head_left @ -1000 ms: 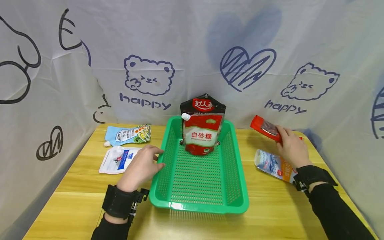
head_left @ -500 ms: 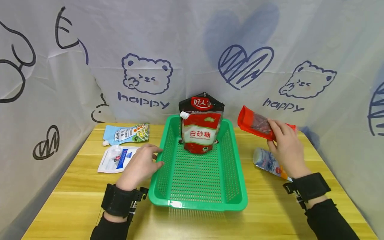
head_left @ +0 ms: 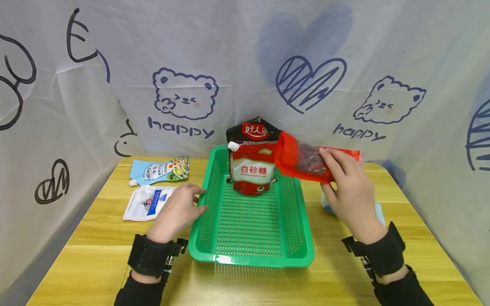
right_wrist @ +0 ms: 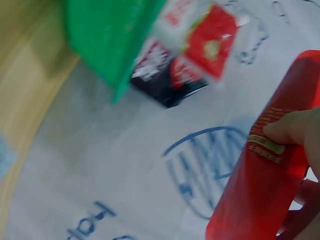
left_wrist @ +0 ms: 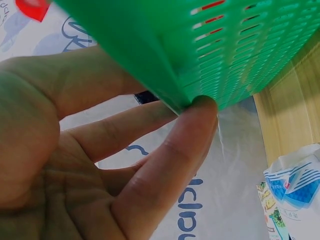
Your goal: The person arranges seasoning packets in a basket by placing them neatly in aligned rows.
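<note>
My right hand (head_left: 350, 193) grips a red pouch (head_left: 306, 159) with a clear window showing dark reddish contents. The pouch is held tilted over the right rear rim of a green plastic basket (head_left: 249, 225). In the right wrist view, the thumb presses on the pouch's printed red side (right_wrist: 265, 150). My left hand (head_left: 178, 212) holds the basket's left rim; its fingers (left_wrist: 175, 150) meet the rim in the left wrist view. Inside the basket's back end stand a red-and-white spouted sugar pouch (head_left: 252, 170) and, behind it, a black pouch (head_left: 255, 129).
Left of the basket lie a light-blue Heinz spouted pouch (head_left: 158, 171) and a white-and-blue packet (head_left: 143, 203), partly behind my left hand. A light-blue pouch (head_left: 380, 212) on the right is mostly hidden under my right hand. A drawn-on white cloth (head_left: 245, 55) encloses the wooden table (head_left: 84, 263).
My right hand has carried the red pouch leftward from the table's right side, to the basket's right rear rim. The left hand stays at the basket's left rim.
</note>
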Action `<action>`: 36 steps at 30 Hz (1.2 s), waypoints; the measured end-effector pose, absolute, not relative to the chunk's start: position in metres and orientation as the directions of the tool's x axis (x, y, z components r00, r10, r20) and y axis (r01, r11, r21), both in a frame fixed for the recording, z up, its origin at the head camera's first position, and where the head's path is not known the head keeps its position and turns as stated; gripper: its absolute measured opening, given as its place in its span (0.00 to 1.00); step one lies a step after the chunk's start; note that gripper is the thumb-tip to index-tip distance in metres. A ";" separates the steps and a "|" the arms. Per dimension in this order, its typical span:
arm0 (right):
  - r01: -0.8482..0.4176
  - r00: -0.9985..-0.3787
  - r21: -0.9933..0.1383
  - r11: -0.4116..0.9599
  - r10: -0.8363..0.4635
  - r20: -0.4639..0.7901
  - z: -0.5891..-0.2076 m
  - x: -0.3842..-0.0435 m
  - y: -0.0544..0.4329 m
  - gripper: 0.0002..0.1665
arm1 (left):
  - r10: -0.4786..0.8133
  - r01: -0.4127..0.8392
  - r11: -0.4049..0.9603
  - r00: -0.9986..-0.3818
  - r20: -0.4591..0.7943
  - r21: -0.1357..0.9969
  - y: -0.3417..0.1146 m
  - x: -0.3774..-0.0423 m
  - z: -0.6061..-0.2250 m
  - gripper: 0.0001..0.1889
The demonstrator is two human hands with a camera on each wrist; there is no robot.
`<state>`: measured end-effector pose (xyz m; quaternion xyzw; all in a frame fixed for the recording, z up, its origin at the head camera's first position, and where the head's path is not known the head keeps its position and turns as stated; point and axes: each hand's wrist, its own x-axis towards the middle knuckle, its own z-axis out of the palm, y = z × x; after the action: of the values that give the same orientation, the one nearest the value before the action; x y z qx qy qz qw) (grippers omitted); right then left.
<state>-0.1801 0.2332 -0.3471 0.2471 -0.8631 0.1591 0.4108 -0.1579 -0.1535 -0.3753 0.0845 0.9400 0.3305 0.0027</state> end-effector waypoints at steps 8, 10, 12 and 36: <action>-0.612 -0.544 -0.076 0.787 -0.350 0.763 -0.337 -0.159 0.200 0.39 | 0.163 0.163 0.762 -0.985 0.057 0.627 -0.152 -0.158 -0.375 0.23; -0.627 -0.537 -0.081 0.774 -0.356 0.765 -0.337 -0.156 0.193 0.39 | 0.165 0.161 0.759 -0.985 0.053 0.631 -0.152 -0.158 -0.375 0.23; -0.637 -0.539 -0.087 0.766 -0.362 0.760 -0.337 -0.152 0.187 0.39 | 0.164 0.157 0.758 -0.985 0.047 0.633 -0.152 -0.158 -0.375 0.24; -0.649 -0.600 -0.144 0.747 -0.386 0.701 -0.340 -0.129 0.155 0.45 | 0.148 0.127 0.783 -0.989 0.016 0.609 -0.153 -0.159 -0.373 0.25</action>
<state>-0.1288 0.1553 -0.3398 0.2967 -0.8725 0.1965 0.3349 -0.1590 -0.1530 -0.3726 0.0726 0.9441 0.3211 0.0162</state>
